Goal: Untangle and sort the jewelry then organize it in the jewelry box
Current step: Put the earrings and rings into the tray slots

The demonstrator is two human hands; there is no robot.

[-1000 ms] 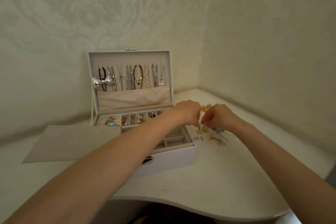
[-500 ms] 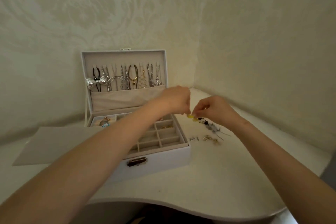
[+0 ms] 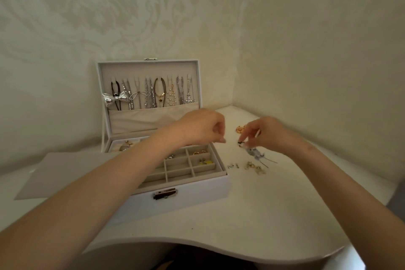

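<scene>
The white jewelry box [image 3: 197, 192] stands open on the table, with several necklaces [image 3: 151, 94] hanging in its lid. A yellow earring pair [image 3: 205, 162] lies in a right-hand compartment of the divided tray. My left hand [image 3: 202, 127] hovers over the tray's back right corner, its fingers curled with nothing visible in them. To the right of the box, my right hand [image 3: 264, 133] pinches the top of a tangled grey and black dangling piece [image 3: 252, 150], whose lower end trails on the table.
Small silver studs [image 3: 233, 165] and gold earrings [image 3: 255, 167] lie on the white table [image 3: 252, 215] right of the box. An orange piece [image 3: 240, 129] sits behind my right hand. A flat grey panel [image 3: 59, 173] lies left of the box. Walls close the corner.
The yellow earrings, pinched between both hands beside the box, now lie in a tray compartment. My left hand no longer holds them. My right hand has lifted the grey dangling piece.
</scene>
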